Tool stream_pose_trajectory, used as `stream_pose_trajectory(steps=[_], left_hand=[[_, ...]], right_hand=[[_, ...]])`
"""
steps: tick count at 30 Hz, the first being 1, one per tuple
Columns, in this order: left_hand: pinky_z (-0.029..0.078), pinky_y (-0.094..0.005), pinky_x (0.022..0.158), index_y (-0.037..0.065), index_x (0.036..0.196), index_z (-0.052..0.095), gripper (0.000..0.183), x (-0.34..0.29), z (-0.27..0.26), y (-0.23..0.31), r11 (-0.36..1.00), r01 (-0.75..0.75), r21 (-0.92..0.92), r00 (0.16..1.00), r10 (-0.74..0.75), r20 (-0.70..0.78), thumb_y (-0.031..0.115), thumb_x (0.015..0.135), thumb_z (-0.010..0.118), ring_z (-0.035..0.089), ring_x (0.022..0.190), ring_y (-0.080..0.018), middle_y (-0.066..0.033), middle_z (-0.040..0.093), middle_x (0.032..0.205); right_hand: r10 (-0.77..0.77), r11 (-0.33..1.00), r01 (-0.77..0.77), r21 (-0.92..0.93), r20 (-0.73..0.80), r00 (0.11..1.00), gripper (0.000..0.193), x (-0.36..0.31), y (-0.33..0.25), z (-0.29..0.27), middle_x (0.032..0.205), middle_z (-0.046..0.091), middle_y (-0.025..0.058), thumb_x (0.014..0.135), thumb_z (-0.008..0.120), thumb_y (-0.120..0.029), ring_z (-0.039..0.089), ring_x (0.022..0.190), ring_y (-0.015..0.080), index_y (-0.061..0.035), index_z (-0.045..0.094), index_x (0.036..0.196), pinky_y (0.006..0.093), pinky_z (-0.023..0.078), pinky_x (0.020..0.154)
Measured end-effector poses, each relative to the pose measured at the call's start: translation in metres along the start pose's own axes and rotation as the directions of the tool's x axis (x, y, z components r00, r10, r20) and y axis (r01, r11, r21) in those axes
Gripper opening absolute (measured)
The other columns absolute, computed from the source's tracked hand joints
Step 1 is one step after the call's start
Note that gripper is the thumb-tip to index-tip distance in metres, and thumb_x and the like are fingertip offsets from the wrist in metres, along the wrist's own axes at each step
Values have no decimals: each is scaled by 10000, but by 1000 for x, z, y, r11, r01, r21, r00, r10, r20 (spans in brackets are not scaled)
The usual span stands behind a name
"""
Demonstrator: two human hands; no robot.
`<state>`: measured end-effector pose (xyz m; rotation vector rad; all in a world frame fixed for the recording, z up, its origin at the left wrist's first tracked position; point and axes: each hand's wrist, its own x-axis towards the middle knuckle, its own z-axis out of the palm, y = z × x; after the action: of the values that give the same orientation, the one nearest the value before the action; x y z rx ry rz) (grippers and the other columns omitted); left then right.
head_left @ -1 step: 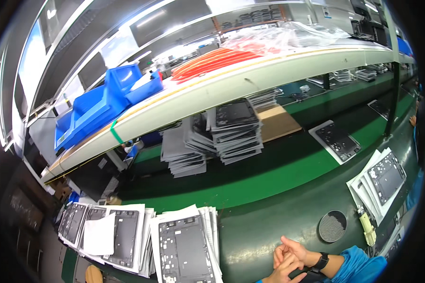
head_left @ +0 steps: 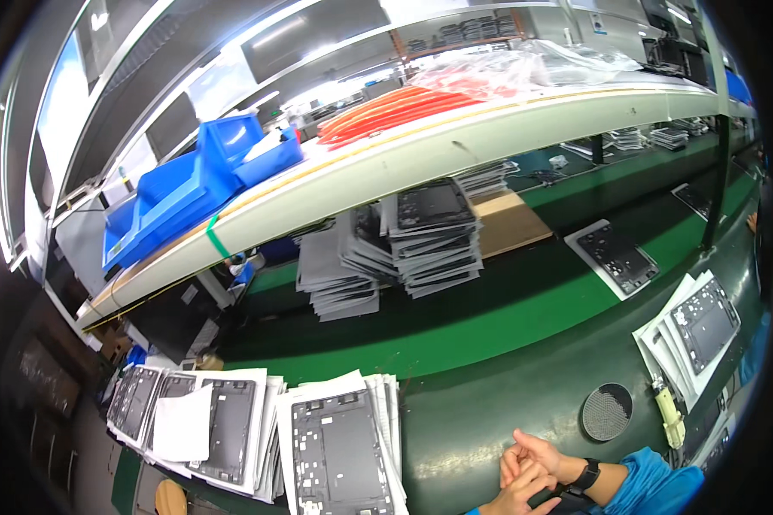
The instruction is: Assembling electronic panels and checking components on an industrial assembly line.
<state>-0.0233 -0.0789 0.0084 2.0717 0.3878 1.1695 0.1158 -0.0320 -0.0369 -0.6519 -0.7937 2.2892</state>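
My right hand (head_left: pixel 540 457) has its thumb pointing up and its fingers curled in against my left hand. A black band circles the right wrist below a blue sleeve. My left hand (head_left: pixel 524 493) lies over those fingers, bent and touching them. No object shows between the two hands, though the palms are partly hidden. Just beyond them on the dark green worktop is a round black container (head_left: pixel 607 412) full of small grey pieces. To the left sits a stack of dark device panels (head_left: pixel 339 455) layered with white sheets.
Another panel stack (head_left: pixel 228 429) bears a loose white sheet (head_left: pixel 183 424). On the right are a pale green hand tool (head_left: pixel 669 416) and more panels (head_left: pixel 704 322). Beyond, a panel (head_left: pixel 614 257) lies on the green belt. A shelf (head_left: pixel 455 146) carrying blue bins (head_left: pixel 180 189) crosses above.
The view has shifted very slightly. My hands stay joined in the same place.
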Motion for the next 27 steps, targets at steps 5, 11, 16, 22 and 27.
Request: stream_pose_trajectory(steps=[5,11,16,22,27], left_hand=[[382,-447,722,74,897,639,310,-2,-5,2,996,-70,47,997,68,30,249,681,775,474,789,-331,-152,509,878],[370,-442,718,76,869,652,277,-6,-4,0,998,-43,33,996,46,-78,258,687,752,475,770,-324,-145,507,847],[373,-426,725,80,836,648,243,0,-11,1,990,29,139,979,0,-205,249,689,742,488,779,-316,-129,537,860],[407,-406,715,70,810,637,177,19,-10,-6,981,-44,191,989,69,-129,161,692,732,547,788,-306,-117,583,897],[434,-402,706,55,798,638,173,19,-7,-15,983,-116,144,989,128,-76,126,680,743,578,819,-305,-123,623,941]], right_hand=[[-19,1000,20,22,-30,999,766,3,6,-4,691,616,160,1006,234,-583,626,771,312,-19,559,603,395,502,777],[-90,995,94,42,-106,990,748,14,7,11,599,583,143,1004,279,-556,581,625,279,-34,539,536,385,504,685],[234,969,-232,-83,8,972,690,48,-29,37,552,511,97,1033,279,-478,539,592,243,-50,483,532,346,474,678],[220,960,-252,125,223,950,573,35,-29,42,610,468,64,1052,279,-408,491,659,212,-75,419,609,340,428,778],[-17,1000,15,25,59,998,560,28,-26,27,588,479,85,1043,364,-344,524,642,234,-44,449,578,359,449,745]])
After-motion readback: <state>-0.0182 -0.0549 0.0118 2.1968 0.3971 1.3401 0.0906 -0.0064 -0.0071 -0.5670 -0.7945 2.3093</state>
